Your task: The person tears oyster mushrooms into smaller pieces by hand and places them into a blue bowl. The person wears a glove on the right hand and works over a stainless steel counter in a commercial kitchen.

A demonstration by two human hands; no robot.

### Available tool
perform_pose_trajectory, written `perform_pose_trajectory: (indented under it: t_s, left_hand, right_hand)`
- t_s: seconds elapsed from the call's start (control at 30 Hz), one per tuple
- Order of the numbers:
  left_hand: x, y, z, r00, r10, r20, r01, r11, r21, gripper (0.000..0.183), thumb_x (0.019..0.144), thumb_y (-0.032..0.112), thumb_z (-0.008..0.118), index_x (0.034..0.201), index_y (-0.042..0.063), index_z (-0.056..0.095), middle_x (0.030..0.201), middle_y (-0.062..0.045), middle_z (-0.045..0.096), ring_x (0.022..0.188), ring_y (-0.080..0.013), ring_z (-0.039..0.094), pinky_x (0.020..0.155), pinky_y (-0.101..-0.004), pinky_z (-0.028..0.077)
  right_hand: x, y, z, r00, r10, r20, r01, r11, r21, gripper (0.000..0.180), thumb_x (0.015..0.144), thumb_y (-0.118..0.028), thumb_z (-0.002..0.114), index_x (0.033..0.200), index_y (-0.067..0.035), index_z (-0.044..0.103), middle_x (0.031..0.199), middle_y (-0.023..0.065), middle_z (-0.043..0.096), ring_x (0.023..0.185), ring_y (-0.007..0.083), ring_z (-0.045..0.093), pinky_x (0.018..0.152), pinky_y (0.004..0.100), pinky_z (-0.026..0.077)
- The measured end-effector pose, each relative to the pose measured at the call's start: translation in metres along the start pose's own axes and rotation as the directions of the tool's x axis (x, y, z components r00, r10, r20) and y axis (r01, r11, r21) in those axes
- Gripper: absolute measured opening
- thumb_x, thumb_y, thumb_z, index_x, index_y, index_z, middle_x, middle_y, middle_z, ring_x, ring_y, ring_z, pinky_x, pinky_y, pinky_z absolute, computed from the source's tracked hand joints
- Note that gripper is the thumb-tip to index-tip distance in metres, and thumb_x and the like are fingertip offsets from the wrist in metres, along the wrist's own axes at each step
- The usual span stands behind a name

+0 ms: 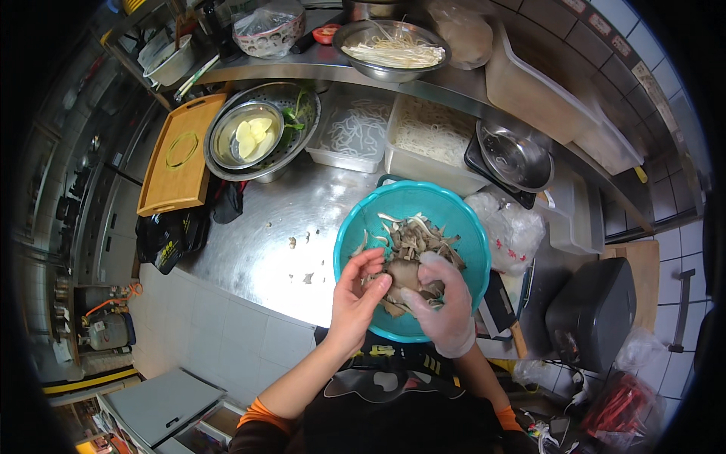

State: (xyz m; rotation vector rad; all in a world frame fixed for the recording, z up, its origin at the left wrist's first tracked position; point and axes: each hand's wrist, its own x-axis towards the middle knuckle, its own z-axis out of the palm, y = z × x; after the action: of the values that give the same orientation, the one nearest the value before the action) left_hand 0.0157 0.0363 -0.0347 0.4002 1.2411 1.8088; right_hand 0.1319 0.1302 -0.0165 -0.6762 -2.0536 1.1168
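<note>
A turquoise plastic colander [347, 227] stands near the front edge of the steel counter, holding torn oyster mushrooms [417, 235]. Over its front half, my right hand [445, 303], in a clear disposable glove, grips a broad grey mushroom cap [404, 273] between thumb and fingers. My left hand [363, 289] is bare and sits just left of that cap, its fingers curled with the thumb tip close to the cap's edge. Whether the left fingers touch the cap or hold a piece cannot be told.
Mushroom scraps [292, 243] lie on the steel counter [266, 227]. Behind are a bowl of sliced potato [212, 136], a wooden tray [190, 125] and noodle tubs [437, 167]. A cleaver [499, 303] lies right of the colander. Enoki mushrooms [397, 52] fill a bowl on the shelf.
</note>
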Motion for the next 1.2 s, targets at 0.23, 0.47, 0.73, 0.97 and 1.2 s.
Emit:
perform_pose_trajectory:
  t_s: [0.23, 0.47, 0.73, 0.97, 1.2]
  left_hand:
    - [-0.008, 0.024, -0.003, 0.976, -0.135, 0.172, 0.170, 0.963, -0.209, 0.021, 0.081, -0.004, 0.063, 0.100, 0.002, 0.058, 0.092, -0.002, 0.061, 0.083, -0.0073, 0.057, 0.077, -0.0213, 0.046]
    - [-0.013, 0.026, 0.004, 0.984, -0.050, 0.172, 0.091, 0.968, -0.236, 0.032, 0.080, -0.008, 0.060, 0.109, 0.003, 0.053, 0.095, -0.003, 0.062, 0.084, -0.0090, 0.060, 0.075, -0.0216, 0.050]
    - [-0.014, 0.033, -0.002, 0.975, -0.110, 0.193, 0.160, 0.949, -0.270, 0.041, 0.079, -0.002, 0.064, 0.116, 0.003, 0.047, 0.083, -0.007, 0.063, 0.070, -0.0133, 0.062, 0.062, -0.0216, 0.050]
    - [-0.015, 0.033, 0.007, 0.985, -0.101, 0.139, 0.114, 0.989, -0.089, 0.043, 0.075, -0.004, 0.068, 0.113, 0.003, 0.048, 0.080, -0.005, 0.061, 0.069, -0.0113, 0.060, 0.061, -0.0213, 0.050]
    - [-0.003, 0.036, -0.030, 0.996, -0.089, 0.009, 0.087, 0.942, -0.324, 0.022, 0.084, 0.000, 0.060, 0.106, 0.002, 0.057, 0.091, -0.004, 0.063, 0.073, -0.0085, 0.061, 0.065, -0.0197, 0.052]
  right_hand:
    - [-0.003, -0.015, -0.011, 0.995, -0.063, 0.072, 0.061, 0.997, 0.039, 0.058, 0.067, -0.005, 0.072, 0.119, -0.004, 0.046, 0.101, 0.0077, 0.055, 0.090, 0.0182, 0.054, 0.081, 0.0312, 0.043]
    - [-0.003, -0.018, -0.013, 0.909, 0.359, 0.214, -0.389, 0.544, 0.743, 0.042, 0.075, 0.002, 0.063, 0.115, -0.002, 0.050, 0.099, 0.0050, 0.052, 0.085, 0.0121, 0.052, 0.075, 0.0264, 0.042]
    - [0.010, -0.025, -0.029, 0.780, 0.419, 0.464, -0.550, 0.107, 0.828, 0.038, 0.081, -0.004, 0.049, 0.119, -0.004, 0.050, 0.076, -0.0001, 0.046, 0.065, 0.0083, 0.042, 0.062, 0.0214, 0.036]
    - [0.007, -0.036, -0.009, 0.812, 0.445, 0.377, -0.581, 0.568, 0.582, 0.030, 0.083, -0.004, 0.045, 0.112, -0.002, 0.052, 0.081, 0.0009, 0.051, 0.069, 0.0077, 0.046, 0.064, 0.0205, 0.040]
    - [0.008, 0.019, -0.033, 0.891, 0.440, 0.110, -0.385, 0.606, 0.696, 0.029, 0.082, -0.005, 0.054, 0.111, -0.003, 0.055, 0.081, 0.0019, 0.054, 0.067, 0.0092, 0.048, 0.058, 0.0218, 0.038]
